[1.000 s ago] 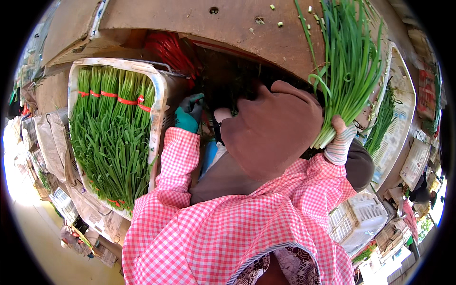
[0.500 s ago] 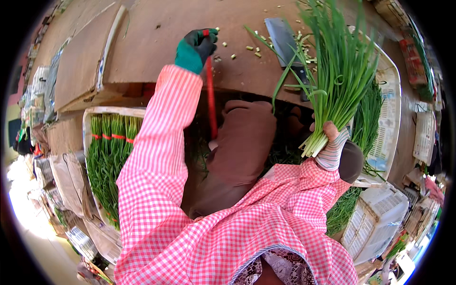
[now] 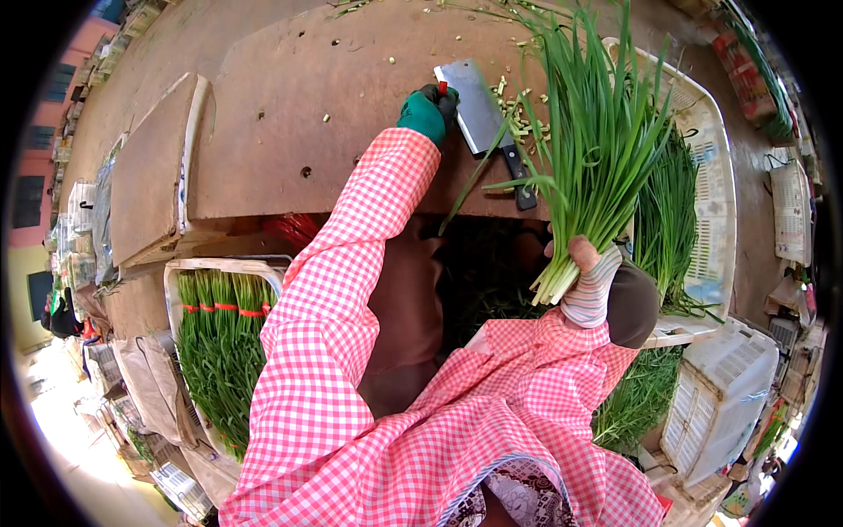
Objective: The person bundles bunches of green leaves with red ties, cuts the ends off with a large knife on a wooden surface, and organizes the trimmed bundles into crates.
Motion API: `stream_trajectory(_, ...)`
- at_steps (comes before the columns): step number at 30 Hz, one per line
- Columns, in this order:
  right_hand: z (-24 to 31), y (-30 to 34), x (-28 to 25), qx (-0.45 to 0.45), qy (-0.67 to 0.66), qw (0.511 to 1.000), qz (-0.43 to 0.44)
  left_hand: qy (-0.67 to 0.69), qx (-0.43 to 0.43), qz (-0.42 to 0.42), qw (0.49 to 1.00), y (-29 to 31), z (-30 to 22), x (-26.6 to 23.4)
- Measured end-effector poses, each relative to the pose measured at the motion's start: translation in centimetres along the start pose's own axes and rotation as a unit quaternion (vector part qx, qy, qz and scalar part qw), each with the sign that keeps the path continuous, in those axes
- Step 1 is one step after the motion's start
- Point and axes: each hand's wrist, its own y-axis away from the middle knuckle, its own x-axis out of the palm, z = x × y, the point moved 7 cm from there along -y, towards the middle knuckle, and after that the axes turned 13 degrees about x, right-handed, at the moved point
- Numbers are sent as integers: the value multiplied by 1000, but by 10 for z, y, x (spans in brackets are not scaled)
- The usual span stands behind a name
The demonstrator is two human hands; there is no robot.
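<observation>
My left hand (image 3: 428,111), in a green and dark glove, is closed over the wooden board (image 3: 263,123), beside the blade of a cleaver (image 3: 474,105). A short end of a red tie strip (image 3: 443,88) sticks out at its fingers; the rest of the strip is hidden. On the right, my right hand (image 3: 587,263), with a striped cuff and bare fingertips showing, is wrapped round a bunch of garlic chives (image 3: 597,149). The pale cut ends point down toward me, and the long green leaves fan upward past the cleaver's dark handle. Chopped stem bits (image 3: 518,123) lie beside the blade.
At the left stands a crate (image 3: 274,272) of chive bundles (image 3: 219,351) tied with red bands. A white crate (image 3: 716,193) at the right holds loose chives (image 3: 672,220). Below it is an upturned white basket (image 3: 724,386). Red strips (image 3: 294,230) hang under the board's edge.
My left hand has moved right across the board to the cleaver; the red strip that hung below it is now mostly out of sight. My right hand still holds the chives, slightly further left.
</observation>
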Motion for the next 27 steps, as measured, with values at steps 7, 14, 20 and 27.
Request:
stream_trajectory(7,10,7,7,-5,-24,1000,-3,124,-21,3,992,-31,26,66)
stream_trajectory(14,20,13,3,-8,-59,998,-22,48,177,2,983,-30,-41,39)
stream_trajectory(20,17,7,3,5,-45,998,-44,40,156,256,953,63,-45,50)
stream_trajectory(27,14,9,2,4,-19,999,-37,120,-8,353,928,84,-105,-6)
